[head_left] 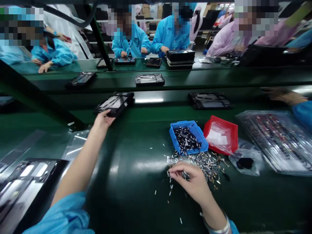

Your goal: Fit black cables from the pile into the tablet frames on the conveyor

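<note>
My left hand (103, 121) reaches far forward and grips the near edge of a black device housing (115, 102) with pale panels inside, which lies tilted at the edge of the conveyor strip. My right hand (190, 180) is closed in a pinch over the green bench; a small white piece shows at its fingertips, too small to name. Just beyond and beside it spreads a loose pile of short cables (209, 165) with silvery and coppery ends. Behind the pile stands a blue bin (174, 138) full of small black-and-white parts.
A red bin (234, 133) holds a clear bag. Farther right lie a bagged black item (245, 163) and a plastic-wrapped tray (287, 143). Another housing (209, 100) rests on the conveyor. A large panel (31, 185) lies at left, below a slanted post (48, 94). Co-workers sit opposite.
</note>
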Demonstrator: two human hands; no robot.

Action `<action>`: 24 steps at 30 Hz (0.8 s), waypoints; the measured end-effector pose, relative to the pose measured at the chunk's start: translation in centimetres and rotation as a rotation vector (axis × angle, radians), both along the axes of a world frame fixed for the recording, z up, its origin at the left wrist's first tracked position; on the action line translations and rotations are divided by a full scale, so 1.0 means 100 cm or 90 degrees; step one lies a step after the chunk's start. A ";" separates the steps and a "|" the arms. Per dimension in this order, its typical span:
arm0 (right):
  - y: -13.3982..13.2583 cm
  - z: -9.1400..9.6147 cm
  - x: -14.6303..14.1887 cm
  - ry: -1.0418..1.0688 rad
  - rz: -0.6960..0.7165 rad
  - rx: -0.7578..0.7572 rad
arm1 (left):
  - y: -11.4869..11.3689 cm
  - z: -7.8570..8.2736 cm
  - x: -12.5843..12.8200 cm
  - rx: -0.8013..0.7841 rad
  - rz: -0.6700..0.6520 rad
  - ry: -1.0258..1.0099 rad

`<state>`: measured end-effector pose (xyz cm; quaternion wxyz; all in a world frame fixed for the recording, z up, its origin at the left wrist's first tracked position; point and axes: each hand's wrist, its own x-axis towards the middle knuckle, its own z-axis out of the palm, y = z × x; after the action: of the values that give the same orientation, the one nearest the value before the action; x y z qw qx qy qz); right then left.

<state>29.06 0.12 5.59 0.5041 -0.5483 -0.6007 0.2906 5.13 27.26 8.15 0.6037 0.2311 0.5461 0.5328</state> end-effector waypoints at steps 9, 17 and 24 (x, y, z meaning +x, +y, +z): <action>-0.007 -0.007 0.000 0.073 -0.084 -0.036 | -0.249 -0.047 0.006 -0.074 -0.066 -0.107; 0.006 -0.008 -0.039 0.126 0.019 -0.216 | -0.333 -0.056 -0.016 -0.241 -0.591 -0.303; 0.040 -0.019 -0.096 0.126 0.120 -0.327 | -0.283 -0.053 -0.065 0.406 -0.416 0.426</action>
<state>19.47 4.15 3.72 0.3757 -0.5688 -0.5039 0.5305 -1.37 -1.00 2.88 0.4318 0.7155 0.4194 0.3545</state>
